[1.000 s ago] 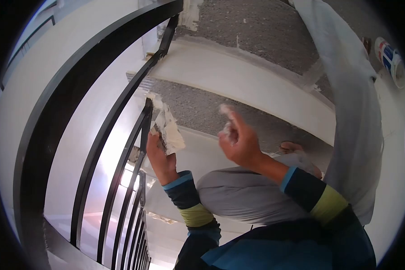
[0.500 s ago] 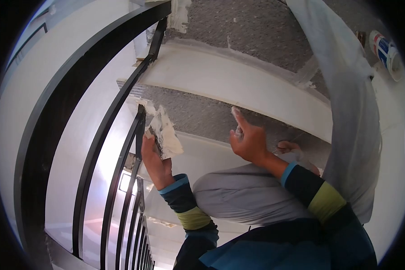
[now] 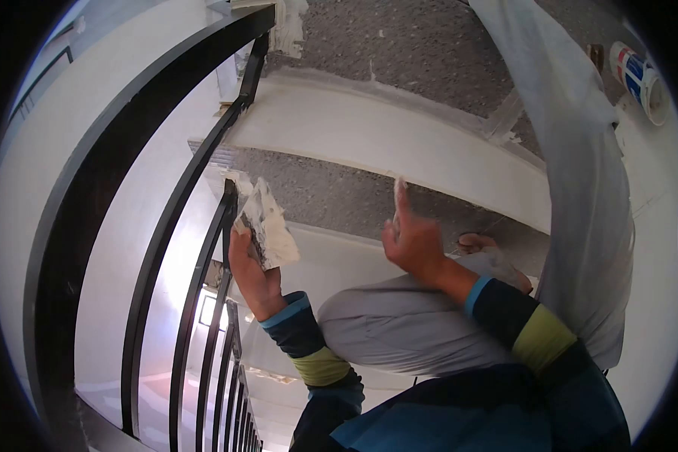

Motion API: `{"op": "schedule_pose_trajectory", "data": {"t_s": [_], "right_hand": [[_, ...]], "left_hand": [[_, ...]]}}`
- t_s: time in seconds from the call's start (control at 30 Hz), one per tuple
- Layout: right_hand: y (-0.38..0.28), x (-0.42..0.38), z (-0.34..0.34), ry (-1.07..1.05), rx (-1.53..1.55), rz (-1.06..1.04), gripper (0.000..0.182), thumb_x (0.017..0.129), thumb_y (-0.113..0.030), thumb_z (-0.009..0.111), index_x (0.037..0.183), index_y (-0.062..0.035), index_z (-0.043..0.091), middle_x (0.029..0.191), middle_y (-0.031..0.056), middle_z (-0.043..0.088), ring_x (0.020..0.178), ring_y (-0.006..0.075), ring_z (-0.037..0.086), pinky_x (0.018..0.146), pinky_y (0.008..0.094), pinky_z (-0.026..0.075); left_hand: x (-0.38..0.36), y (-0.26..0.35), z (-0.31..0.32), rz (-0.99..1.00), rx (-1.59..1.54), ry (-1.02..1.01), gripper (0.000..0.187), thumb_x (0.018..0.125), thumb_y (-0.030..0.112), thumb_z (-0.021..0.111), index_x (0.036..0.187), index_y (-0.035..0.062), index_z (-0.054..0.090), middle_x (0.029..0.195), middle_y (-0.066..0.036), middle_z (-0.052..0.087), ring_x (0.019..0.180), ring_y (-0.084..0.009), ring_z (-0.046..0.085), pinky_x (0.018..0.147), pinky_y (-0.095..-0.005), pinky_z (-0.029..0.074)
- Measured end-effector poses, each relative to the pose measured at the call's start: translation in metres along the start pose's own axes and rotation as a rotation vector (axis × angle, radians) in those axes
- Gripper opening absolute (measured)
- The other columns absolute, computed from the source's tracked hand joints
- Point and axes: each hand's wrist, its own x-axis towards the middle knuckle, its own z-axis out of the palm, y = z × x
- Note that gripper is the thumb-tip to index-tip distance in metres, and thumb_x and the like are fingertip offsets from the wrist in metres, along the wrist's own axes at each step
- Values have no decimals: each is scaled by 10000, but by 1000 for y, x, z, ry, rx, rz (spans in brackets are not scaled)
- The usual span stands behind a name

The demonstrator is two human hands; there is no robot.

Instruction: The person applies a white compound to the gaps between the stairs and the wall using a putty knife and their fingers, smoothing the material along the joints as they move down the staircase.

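My left hand (image 3: 254, 275), beside the railing, grips a flat plate (image 3: 270, 230) thickly smeared with cream putty. Its kind is hidden under the putty. My right hand (image 3: 416, 245) has its index finger stretched out, whitened at the tip, against the lower edge of the white stair riser (image 3: 384, 143). The thumb stands apart and the other fingers are bent; I see no tool in this hand. Below that edge lies the dark speckled stair tread (image 3: 320, 184).
The black metal railing (image 3: 152, 294) runs down the left side, with a drop beyond it. A white, blue and red bucket (image 3: 639, 81) lies tilted at the upper right. My bare foot (image 3: 474, 242) rests on the tread.
My right index finger has shifted slightly right along the riser's lower edge and points more upright. My left hand keeps hold of the plate; the whole view has shifted a little.
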Motion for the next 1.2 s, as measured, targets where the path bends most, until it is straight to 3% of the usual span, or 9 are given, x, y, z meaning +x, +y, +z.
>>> {"op": "schedule_pose_trajectory", "data": {"t_s": [0.07,0.17,0.27,0.37,0.53,0.77,0.87,1.03,1.2], "right_hand": [[1,2,-2,71,33,50,773,803,-185,545,1426,93,183,510,125,538,403,310,527,426,447,440],[6,-5,2,-30,-105,46,781,798,-173,544,1431,89,170,492,121,524,397,308,521,426,443,443],[0,-12,9,13,29,-51,790,795,-158,550,1432,93,156,525,110,543,414,301,535,437,434,451],[3,3,0,166,121,77,792,795,-161,565,1427,100,166,554,85,545,454,275,556,463,410,463],[-7,10,3,117,295,248,787,778,-139,598,1416,104,207,567,74,519,496,224,560,505,366,465],[-18,26,3,69,394,229,776,765,-111,596,1420,81,226,562,78,517,486,221,549,512,346,452],[-24,32,3,-18,460,213,774,758,-105,589,1429,54,236,574,89,529,496,229,557,518,355,455],[-25,32,2,-188,447,-53,809,758,-128,594,1451,21,204,579,94,551,495,268,566,531,393,471],[-27,41,6,-59,267,120,842,778,-155,578,1447,68,117,596,136,579,523,315,591,553,439,493]], "left_hand": [[0,0,1,4,15,7,403,907,164,459,1274,-2,474,1134,-133,609,987,-225,631,822,-337,531],[1,-1,1,21,-7,-53,415,903,166,464,1279,-10,467,1134,-139,608,987,-230,633,823,-342,533],[0,-1,-6,11,14,-31,428,907,167,453,1294,-16,453,1140,-146,603,1003,-237,628,841,-353,527],[1,-1,-5,7,44,-27,433,914,166,442,1306,-18,440,1147,-151,601,1011,-238,625,848,-357,525],[0,-3,-9,6,17,-57,427,919,165,437,1308,-12,442,1169,-148,592,1032,-239,616,863,-360,515],[0,-4,-7,3,2,-53,419,905,140,401,1286,-31,433,1157,-147,578,1008,-232,615,840,-337,516],[0,-5,-8,9,9,-34,419,908,140,402,1289,-32,431,1162,-149,577,1008,-234,615,843,-340,514],[-1,-4,-10,18,7,-51,422,910,138,403,1295,-33,428,1171,-148,574,1020,-235,609,852,-345,508],[-2,-3,-11,16,-2,-48,424,910,132,401,1301,-32,425,1185,-148,569,1040,-237,601,861,-345,506]]}}
